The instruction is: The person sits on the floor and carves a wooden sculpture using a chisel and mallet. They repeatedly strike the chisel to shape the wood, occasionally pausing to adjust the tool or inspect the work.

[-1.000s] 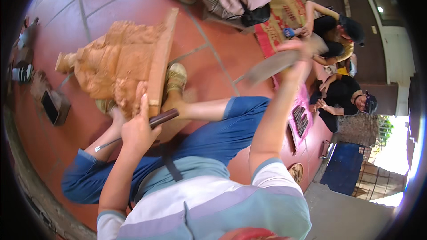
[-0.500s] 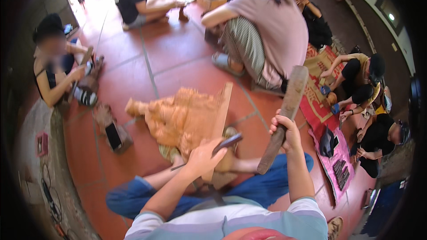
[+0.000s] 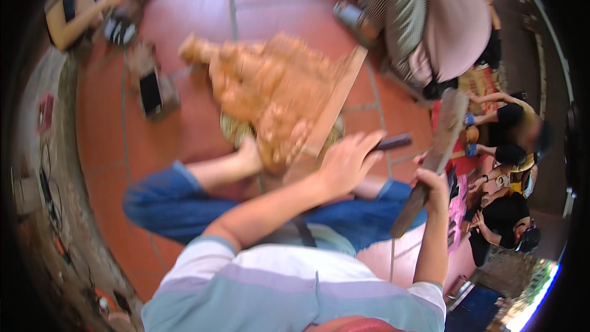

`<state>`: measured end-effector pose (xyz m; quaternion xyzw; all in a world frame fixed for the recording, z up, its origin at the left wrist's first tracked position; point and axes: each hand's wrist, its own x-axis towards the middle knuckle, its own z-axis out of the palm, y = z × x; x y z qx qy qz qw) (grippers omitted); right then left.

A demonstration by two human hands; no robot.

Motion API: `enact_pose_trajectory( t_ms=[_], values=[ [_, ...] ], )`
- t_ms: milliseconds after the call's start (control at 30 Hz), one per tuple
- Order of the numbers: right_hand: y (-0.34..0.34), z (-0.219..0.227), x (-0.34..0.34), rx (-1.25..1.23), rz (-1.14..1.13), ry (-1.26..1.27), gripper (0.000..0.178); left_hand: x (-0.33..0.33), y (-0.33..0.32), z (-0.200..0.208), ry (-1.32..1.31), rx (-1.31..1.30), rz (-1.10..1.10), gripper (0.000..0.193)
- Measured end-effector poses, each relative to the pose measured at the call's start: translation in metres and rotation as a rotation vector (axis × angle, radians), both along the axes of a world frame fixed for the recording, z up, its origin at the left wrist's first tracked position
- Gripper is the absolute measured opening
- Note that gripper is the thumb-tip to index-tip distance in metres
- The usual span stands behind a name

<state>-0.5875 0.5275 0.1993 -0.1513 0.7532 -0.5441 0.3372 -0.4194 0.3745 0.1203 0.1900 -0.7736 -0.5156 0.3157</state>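
Far left: black flat rectangular device [image 3: 150, 93] on a brownish block, well apart from both hands.

Centre: orange-brown carved wooden figure [image 3: 270, 89], tipped on its side over the red tiled floor [image 3: 193, 129]; support hidden. Long axis runs from narrow end, upper left, to flat base board [image 3: 338, 103], lower right.

Right of centre: left hand [image 3: 344, 169], the nearer one, just beside the board's lower end; figure lies ahead and to its left. Fingers curled around a dark, smooth cylindrical tool handle [image 3: 394, 142], butt pointing right; tool's other end not visible.

Further right: right hand [image 3: 435, 189], apart from figure. Fingers wrapped round a grey-brown flat wooden club [image 3: 444, 132], tilted roughly parallel to the board's edge, its face near the handle butt, gap visible.
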Motion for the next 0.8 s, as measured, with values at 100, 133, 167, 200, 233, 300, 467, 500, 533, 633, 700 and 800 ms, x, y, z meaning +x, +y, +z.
enact_pose_trajectory(
  t_ms=[100,133,167,200,233,300,467,500,533,633,700,800],
  values=[
    [-0.001,0.004,0.006,0.275,0.251,0.257,0.041,-0.001,-0.005,-0.011,0.047,-0.089,0.131,0.041],
    [-0.003,0.006,0.008,0.301,0.259,0.262,0.043,-0.006,-0.004,-0.01,0.044,-0.106,0.14,0.042],
    [-0.005,0.009,0.011,0.327,0.268,0.267,0.045,-0.009,-0.004,-0.01,0.039,-0.122,0.149,0.042],
    [-0.007,0.007,0.012,0.352,0.278,0.27,0.047,-0.009,-0.008,-0.012,0.018,-0.114,0.153,0.043],
    [-0.007,0.006,0.011,0.338,0.247,0.252,0.049,-0.015,-0.014,-0.01,0.014,-0.113,0.147,0.044],
    [-0.007,-0.002,0.007,0.306,0.188,0.214,0.052,-0.019,-0.019,-0.008,0.023,-0.108,0.165,0.044],
    [-0.015,-0.009,-0.014,0.27,0.208,0.148,0.052,-0.043,-0.031,-0.013,0.232,-0.068,0.327,0.045],
    [-0.02,-0.007,-0.012,0.265,0.196,0.13,0.052,-0.044,-0.034,-0.018,0.235,-0.1,0.335,0.045],
    [-0.025,-0.005,-0.012,0.251,0.181,0.121,0.052,-0.048,-0.041,-0.02,0.248,-0.139,0.341,0.044],
    [-0.029,-0.004,-0.01,0.242,0.145,0.107,0.052,-0.051,-0.046,-0.024,0.216,-0.146,0.317,0.041],
    [-0.039,0.001,-0.01,0.277,0.142,0.14,0.052,-0.05,-0.048,-0.026,0.17,-0.135,0.308,0.039],
    [-0.051,0.006,-0.011,0.317,0.198,0.192,0.051,-0.047,-0.054,-0.027,0.128,-0.161,0.348,0.038]
  ],
)
